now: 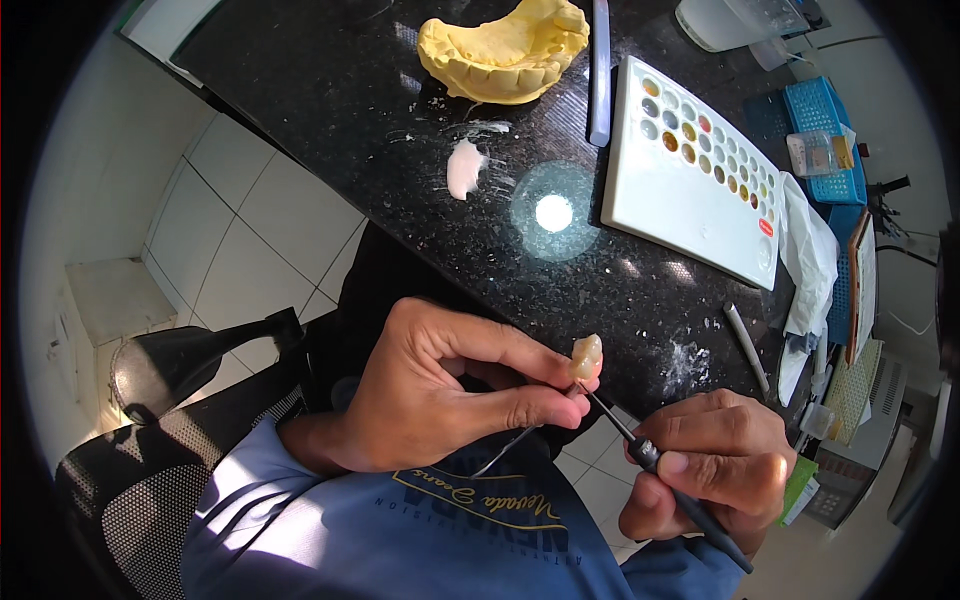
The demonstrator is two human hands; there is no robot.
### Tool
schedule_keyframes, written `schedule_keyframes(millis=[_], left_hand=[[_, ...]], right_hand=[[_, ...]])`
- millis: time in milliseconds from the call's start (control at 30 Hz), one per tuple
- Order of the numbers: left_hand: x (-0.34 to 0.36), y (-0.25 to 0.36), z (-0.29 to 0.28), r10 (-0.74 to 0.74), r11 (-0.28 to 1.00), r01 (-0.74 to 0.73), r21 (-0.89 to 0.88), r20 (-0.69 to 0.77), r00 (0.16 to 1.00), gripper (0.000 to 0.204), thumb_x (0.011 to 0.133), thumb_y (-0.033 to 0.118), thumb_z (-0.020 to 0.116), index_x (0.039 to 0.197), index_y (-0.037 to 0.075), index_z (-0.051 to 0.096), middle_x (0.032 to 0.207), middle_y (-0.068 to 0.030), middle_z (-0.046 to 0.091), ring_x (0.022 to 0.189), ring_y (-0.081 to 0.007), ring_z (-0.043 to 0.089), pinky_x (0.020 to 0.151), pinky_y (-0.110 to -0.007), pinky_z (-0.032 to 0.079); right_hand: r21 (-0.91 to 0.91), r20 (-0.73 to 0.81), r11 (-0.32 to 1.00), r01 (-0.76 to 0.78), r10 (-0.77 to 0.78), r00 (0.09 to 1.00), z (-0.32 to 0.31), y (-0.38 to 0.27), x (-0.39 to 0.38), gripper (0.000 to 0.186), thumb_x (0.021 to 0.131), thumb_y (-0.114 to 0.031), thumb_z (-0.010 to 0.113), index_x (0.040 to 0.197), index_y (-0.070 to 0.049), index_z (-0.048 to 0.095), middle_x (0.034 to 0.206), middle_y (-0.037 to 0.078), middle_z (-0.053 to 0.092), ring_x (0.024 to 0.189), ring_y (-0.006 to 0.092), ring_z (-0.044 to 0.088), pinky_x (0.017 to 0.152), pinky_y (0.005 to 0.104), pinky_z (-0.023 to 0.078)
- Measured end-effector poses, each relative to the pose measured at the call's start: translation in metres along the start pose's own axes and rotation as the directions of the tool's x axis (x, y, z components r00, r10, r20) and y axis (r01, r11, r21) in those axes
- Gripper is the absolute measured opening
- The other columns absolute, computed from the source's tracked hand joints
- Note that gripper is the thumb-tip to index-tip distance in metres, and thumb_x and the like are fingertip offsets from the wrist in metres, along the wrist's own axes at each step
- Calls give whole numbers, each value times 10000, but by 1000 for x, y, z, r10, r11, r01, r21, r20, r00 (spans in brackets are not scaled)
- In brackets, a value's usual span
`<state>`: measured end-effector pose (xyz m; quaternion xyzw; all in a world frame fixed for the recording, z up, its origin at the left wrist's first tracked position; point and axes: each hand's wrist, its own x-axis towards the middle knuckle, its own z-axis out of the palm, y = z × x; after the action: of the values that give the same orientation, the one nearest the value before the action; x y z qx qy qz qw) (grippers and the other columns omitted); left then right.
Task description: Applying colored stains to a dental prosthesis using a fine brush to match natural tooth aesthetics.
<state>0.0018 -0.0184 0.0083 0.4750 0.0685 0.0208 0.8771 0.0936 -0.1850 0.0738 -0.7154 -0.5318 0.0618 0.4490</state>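
My left hand is closed in a pinch on a thin metal holder whose curved tail hangs below the fingers. At the holder's upper end sits a tooth-coloured dental crown, beside my fingertips. My right hand is closed around the black handle of a slim pointed tool. That tool's thin metal shaft reaches up-left to just under the crown; whether the tip touches it I cannot tell. Both hands are in front of the black table's near edge.
On the black speckled table stand a yellow plaster dental cast, a pinkish-white lump, a round glass dish and a white palette with coloured wells. A grey stick, crumpled white tissue and blue baskets lie farther right.
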Motion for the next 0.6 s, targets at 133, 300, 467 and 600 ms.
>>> schedule_keyframes(millis=[133, 300, 467, 600], left_hand=[[-1, 0, -2, -75, 997, 76, -33, 25, 997, 206, 731, 6, 713, 929, -23, 664, 912, -141, 673, 879, -148, 641, 831, -268, 509], [1, -2, 0, 2, 1000, -2, -6, 5, 1000, 160, 706, -85, 692, 852, -100, 628, 853, -247, 644, 805, -275, 665, 719, -342, 575], [-1, 0, 0, 2, 1000, -2, -11, 1, 1000, 160, 706, -83, 693, 849, -104, 625, 851, -253, 641, 802, -281, 665, 713, -346, 577], [0, -1, 0, -4, 1000, 4, -13, 5, 1000, 162, 708, -81, 693, 853, -105, 623, 854, -258, 639, 803, -285, 664, 708, -345, 578]], right_hand=[[-53, -42, 998, -22, 20, 999, 2, -7, -1, 216, 752, -76, 674, 852, -58, 484, 689, 67, 536, 528, 169, 597, 447, 246, 488], [-40, -17, 999, -22, 21, 1000, 2, -5, -2, 220, 753, -78, 680, 858, -52, 488, 697, 71, 538, 533, 172, 599, 452, 244, 489], [-52, -4, 998, -21, 21, 1000, 2, -5, -1, 224, 748, -76, 684, 859, -49, 491, 692, 71, 535, 532, 173, 600, 451, 243, 491], [21, 20, 1000, 9, -10, 1000, -2, 1, -1, 222, 750, -80, 683, 864, -48, 495, 689, 72, 536, 530, 172, 601, 446, 246, 494]])
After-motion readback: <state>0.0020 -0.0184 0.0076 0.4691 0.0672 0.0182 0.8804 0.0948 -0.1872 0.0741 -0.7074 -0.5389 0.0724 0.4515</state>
